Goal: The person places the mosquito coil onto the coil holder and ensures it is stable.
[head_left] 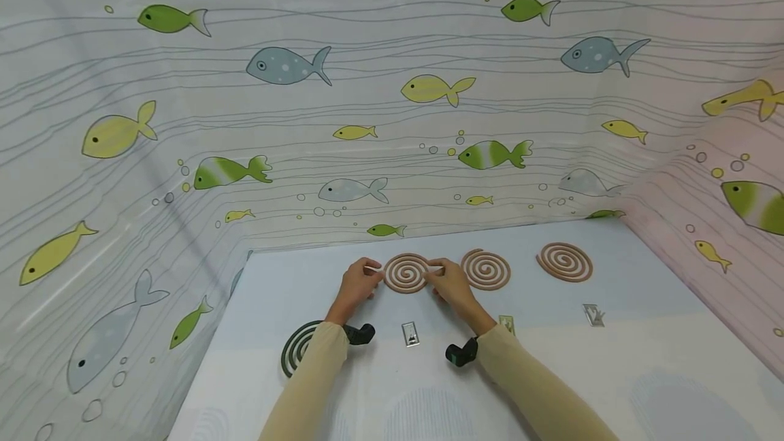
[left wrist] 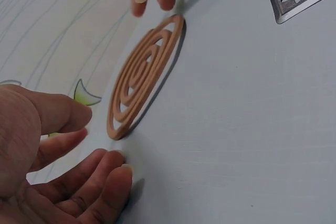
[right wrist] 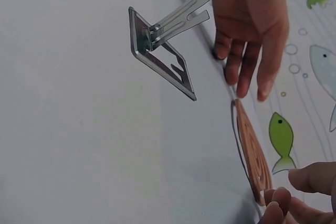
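A brown mosquito coil [head_left: 407, 273] lies on the white table between my two hands. Beside its left edge is my left hand [head_left: 358, 284], thumb and fingers apart; the left wrist view shows a small gap between them and the coil. My right hand [head_left: 452, 286] is at the coil's right edge, its fingertips close to or touching the rim, with thumb and fingers spread in the right wrist view. Nearer to me, between the forearms, sits a metal coil stand [head_left: 410, 334], its forked prong bent up in the right wrist view.
Two more brown coils, one close by [head_left: 486, 269] and one farther right [head_left: 565, 263], lie along the back. A dark green coil [head_left: 290, 349] is partly under the left sleeve. Other metal stands [head_left: 593, 315] lie on the right. Fish-print cloth [head_left: 392, 155] rises behind the table.
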A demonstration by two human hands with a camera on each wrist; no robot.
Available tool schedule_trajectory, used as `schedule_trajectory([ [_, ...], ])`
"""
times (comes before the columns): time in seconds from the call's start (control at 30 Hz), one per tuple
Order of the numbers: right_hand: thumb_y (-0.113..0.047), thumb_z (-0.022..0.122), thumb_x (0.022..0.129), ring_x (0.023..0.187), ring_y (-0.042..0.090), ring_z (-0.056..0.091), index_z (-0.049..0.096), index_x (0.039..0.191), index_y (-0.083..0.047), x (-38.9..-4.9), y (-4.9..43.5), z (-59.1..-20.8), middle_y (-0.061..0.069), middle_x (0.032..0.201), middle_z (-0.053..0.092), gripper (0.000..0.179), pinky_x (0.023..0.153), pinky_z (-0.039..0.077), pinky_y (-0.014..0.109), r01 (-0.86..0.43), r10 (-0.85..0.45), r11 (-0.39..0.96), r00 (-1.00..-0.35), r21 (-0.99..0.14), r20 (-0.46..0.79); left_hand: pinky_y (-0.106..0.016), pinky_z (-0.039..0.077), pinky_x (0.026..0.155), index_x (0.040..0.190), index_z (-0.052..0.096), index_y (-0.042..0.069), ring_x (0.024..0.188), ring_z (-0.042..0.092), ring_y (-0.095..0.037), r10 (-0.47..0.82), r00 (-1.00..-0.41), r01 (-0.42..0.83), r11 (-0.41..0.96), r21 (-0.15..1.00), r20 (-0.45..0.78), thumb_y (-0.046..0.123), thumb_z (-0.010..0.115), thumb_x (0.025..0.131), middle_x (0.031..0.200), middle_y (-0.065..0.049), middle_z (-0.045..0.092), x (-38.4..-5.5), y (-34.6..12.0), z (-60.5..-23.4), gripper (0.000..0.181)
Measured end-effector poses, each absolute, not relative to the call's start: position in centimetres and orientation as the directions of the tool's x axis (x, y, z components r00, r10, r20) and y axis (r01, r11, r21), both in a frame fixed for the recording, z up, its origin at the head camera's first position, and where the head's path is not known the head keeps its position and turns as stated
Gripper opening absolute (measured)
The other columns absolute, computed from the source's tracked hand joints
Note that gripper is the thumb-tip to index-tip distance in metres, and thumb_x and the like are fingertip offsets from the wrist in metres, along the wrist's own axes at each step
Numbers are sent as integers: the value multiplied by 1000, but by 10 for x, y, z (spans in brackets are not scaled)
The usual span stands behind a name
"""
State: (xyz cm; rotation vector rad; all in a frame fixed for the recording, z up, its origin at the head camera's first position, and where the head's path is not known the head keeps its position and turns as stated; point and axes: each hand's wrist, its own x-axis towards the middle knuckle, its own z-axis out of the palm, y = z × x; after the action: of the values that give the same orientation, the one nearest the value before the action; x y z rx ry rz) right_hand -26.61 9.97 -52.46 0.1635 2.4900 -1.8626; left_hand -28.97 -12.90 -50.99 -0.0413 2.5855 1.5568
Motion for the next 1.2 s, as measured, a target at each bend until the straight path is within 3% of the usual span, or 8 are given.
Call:
schedule_trajectory([
  [0.2, -16, 72, 95, 45, 11, 47, 62, 136, -3, -269, 97, -527, 12, 89, 69, 44, 41, 38, 24, 137, 93, 312, -989, -940, -114, -26, 51, 58, 125, 64, 4, 83, 63, -21, 50, -991, -85, 475, 876, -123, 14, 68, 99, 104, -9, 67, -292, -128, -510, 28],
  [0.4, -19, 71, 97, 43, 10, 45, 61, 137, -3, -272, 93, -525, 12, 86, 69, 45, 40, 36, 24, 161, 104, 367, -986, -916, -131, -27, 48, 54, 125, 64, 2, 78, 63, -20, 57, -993, -65, 479, 875, -105, 10, 69, 97, 100, -9, 68, -296, -128, -512, 29],
  [0.8, -19, 69, 97, 38, 8, 37, 63, 136, 1, -275, 92, -528, 0, 55, 53, 44, 37, 32, 22, 177, 125, 431, -983, -885, -136, -26, 49, 55, 124, 66, 5, 77, 61, -19, 83, -989, -65, 515, 855, -125, 8, 73, 95, 106, -10, 69, -301, -128, -512, 30],
  [1.0, -19, 70, 96, 36, 8, 37, 63, 137, 0, -277, 92, -530, 2, 59, 57, 45, 36, 31, 21, 174, 140, 476, -983, -862, -121, -29, 51, 67, 119, 70, 3, 86, 62, -19, 94, -991, -20, 576, 817, -91, 1, 76, 90, 102, -10, 70, -302, -124, -514, 30],
  [1.2, -18, 70, 96, 34, 8, 36, 58, 142, 0, -274, 91, -527, -1, 51, 49, 51, 35, 30, 21, 164, 131, 512, -985, -843, -112, -35, 52, 78, 117, 71, 3, 88, 64, -20, 98, -993, 1, 592, 806, -71, 0, 79, 87, 97, -9, 71, -302, -122, -516, 32],
])
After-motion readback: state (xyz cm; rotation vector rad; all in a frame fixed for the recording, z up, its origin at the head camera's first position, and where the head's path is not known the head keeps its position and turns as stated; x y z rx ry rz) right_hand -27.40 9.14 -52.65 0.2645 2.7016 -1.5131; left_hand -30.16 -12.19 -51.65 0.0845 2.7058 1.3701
